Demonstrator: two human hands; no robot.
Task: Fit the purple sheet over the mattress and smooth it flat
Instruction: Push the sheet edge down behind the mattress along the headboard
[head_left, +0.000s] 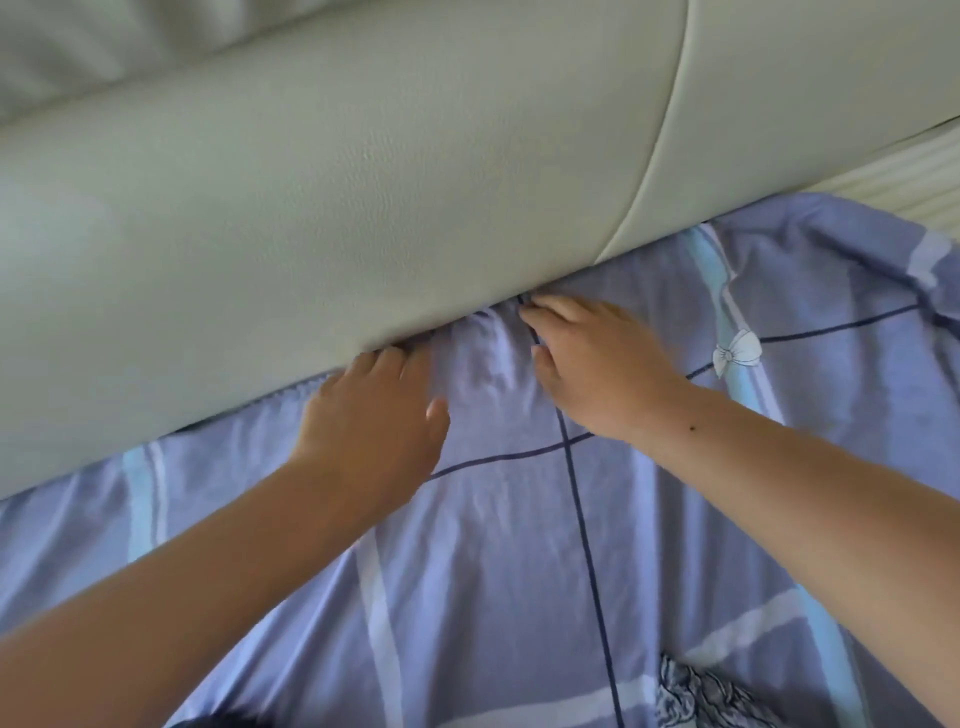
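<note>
Fingers (395, 361) of our left hand (374, 421) and right hand (597, 364) lie extended, gripping nothing, pressing the purple sheet (519, 545) down beside the headboard (363, 182). Soft, light cloth, we judge; best taken at its bunched edge.

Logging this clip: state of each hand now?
Left hand: open, fingers pushing the purple sheet in at the headboard.
Right hand: open, pressing the purple sheet.
</note>
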